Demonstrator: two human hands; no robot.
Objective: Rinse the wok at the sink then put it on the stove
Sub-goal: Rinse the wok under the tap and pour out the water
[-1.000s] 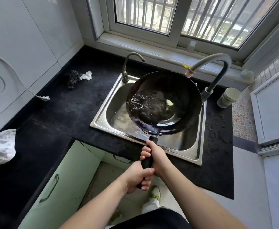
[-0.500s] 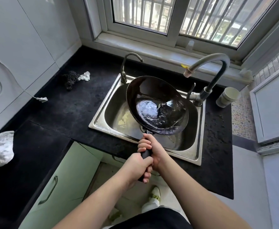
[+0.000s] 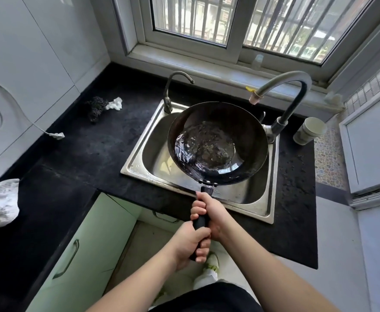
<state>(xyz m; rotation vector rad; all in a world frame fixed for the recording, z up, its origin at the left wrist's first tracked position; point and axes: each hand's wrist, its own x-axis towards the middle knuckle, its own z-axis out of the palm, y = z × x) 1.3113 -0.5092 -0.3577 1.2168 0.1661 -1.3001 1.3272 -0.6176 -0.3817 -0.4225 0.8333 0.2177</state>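
1. I am holding the wok [image 3: 218,143] over the steel sink [image 3: 139,158], both of my hands wrapped around its black handle [image 3: 200,221]
2. My right hand [image 3: 209,212] is gripping the handle nearer the pan, fingers curled tight round it
3. My left hand [image 3: 189,244] is gripping the handle's far end, just behind the right, fingers closed around it
4. Water [image 3: 204,149] is pooling and rippling in the wok's bowl, lying toward its left side
5. The big curved tap [image 3: 290,86] is arching over the wok's right rim, and a smaller tap [image 3: 171,86] is standing at the sink's back left corner
6. A paper cup [image 3: 309,130] is sitting on the black counter [image 3: 83,149] right of the sink, and a dark scrubber [image 3: 96,106] is lying to its left
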